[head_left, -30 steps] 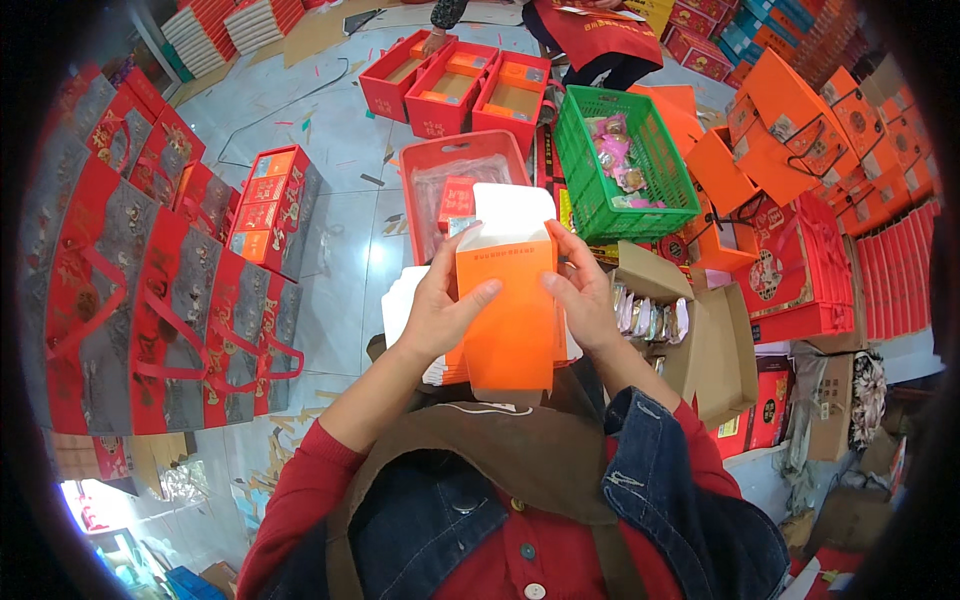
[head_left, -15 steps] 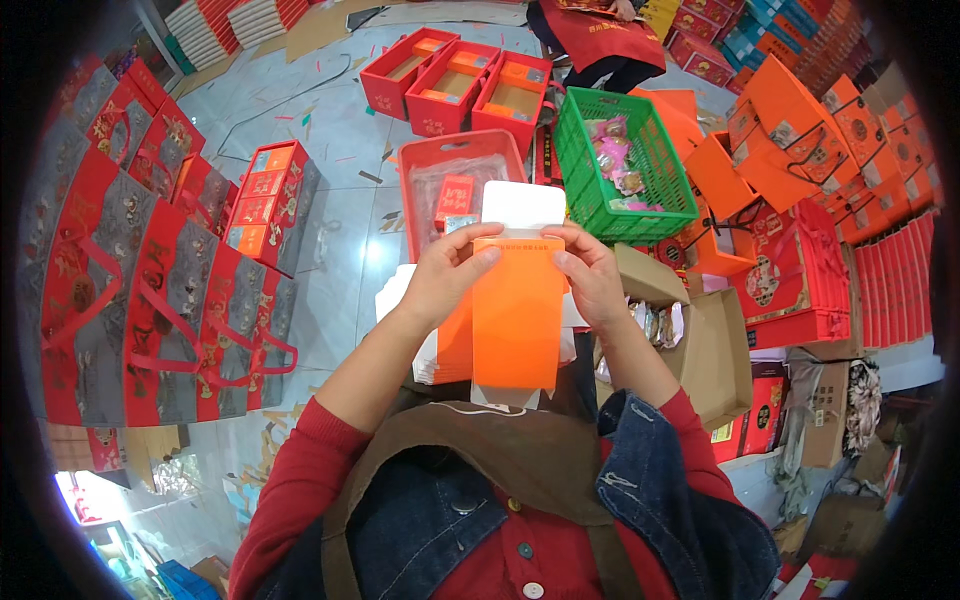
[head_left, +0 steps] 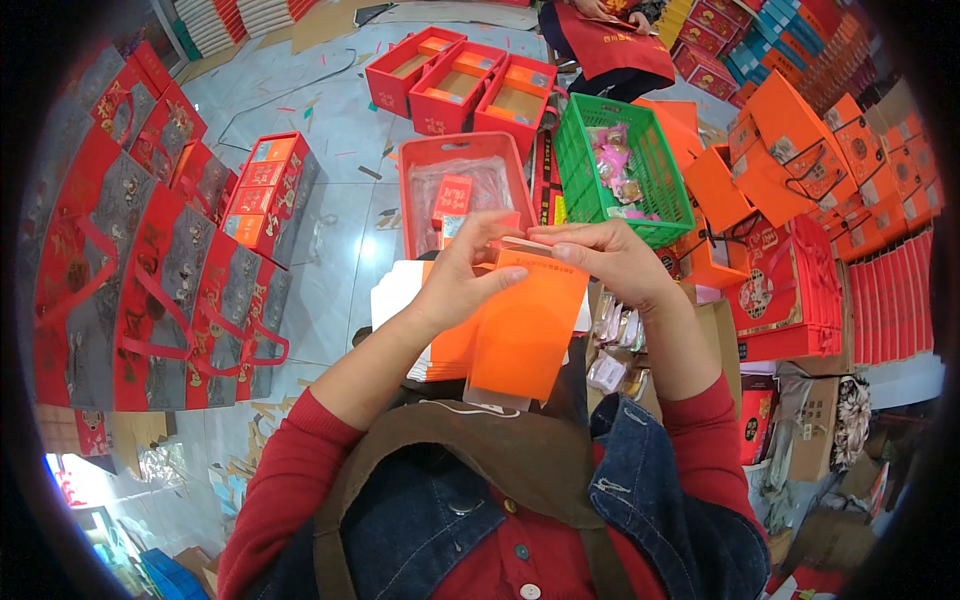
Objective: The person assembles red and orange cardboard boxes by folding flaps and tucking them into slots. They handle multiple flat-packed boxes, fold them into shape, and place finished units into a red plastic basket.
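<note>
An orange cardboard box stands out in front of my chest, over my lap. My left hand grips its far left corner, the thumb on the orange face and the fingers curled behind. My right hand lies across the far end, fingertips pressed on the folded flap there and the thumb against the edge. Beneath the box sits a stack of flat orange-and-white cartons, partly hidden by it.
Ahead is a red plastic crate holding small red boxes. To its right stands a green basket with wrapped packets. Red-grey gift bags line the left. An open carton of packets is near my right forearm. Another person is behind.
The white flap that stood up at the box's far end is now folded down. My right hand has moved over that end, and the box has tilted to the right.
</note>
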Demonstrator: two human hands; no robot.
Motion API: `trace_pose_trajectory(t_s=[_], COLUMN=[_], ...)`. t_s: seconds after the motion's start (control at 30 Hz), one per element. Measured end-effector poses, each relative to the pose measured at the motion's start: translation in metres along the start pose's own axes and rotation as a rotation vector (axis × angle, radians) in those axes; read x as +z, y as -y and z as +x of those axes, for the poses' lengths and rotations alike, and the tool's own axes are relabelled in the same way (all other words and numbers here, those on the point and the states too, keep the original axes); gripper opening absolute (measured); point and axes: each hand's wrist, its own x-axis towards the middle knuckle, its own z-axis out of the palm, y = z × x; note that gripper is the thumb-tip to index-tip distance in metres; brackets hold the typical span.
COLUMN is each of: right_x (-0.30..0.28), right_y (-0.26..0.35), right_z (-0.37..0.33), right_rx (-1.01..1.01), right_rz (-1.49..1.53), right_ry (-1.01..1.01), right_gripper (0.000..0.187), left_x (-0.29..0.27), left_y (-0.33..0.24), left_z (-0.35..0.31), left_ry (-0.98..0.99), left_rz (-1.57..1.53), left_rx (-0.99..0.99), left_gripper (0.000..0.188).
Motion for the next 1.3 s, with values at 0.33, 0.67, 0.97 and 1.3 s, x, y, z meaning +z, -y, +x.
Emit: trace_pose_trajectory(t_s=[0.33, 0.67, 0.97, 1.3], right_x=[0.021, 0.009, 0.010, 0.031], right_y=[-0.002, -0.001, -0.008, -0.013], right_z=[0.000, 0.002, 0.003, -0.001], right_rx=[-0.499, -0.058, -0.057, -0.290], right_rz=[-0.872, -0.179, -0.115, -0.330], right_ry=[-0.227, -0.136, -0.153, -0.280], right_gripper=[0.024, 0.024, 0.023, 0.024], left_x=[0.005, 0.008, 0.006, 0.007], left_y=[0.006, 0.000, -0.004, -0.009], left_z=[-0.001, -0.004, -0.006, -0.008], left_ry=[0.028, 0.014, 0.074, 0.054], left_rz=[0.114, 0.161, 0.112, 0.230], left_rx=[0.101, 0.056, 0.031, 0.047], left_gripper=[0.047, 0.046, 0.051, 0.063])
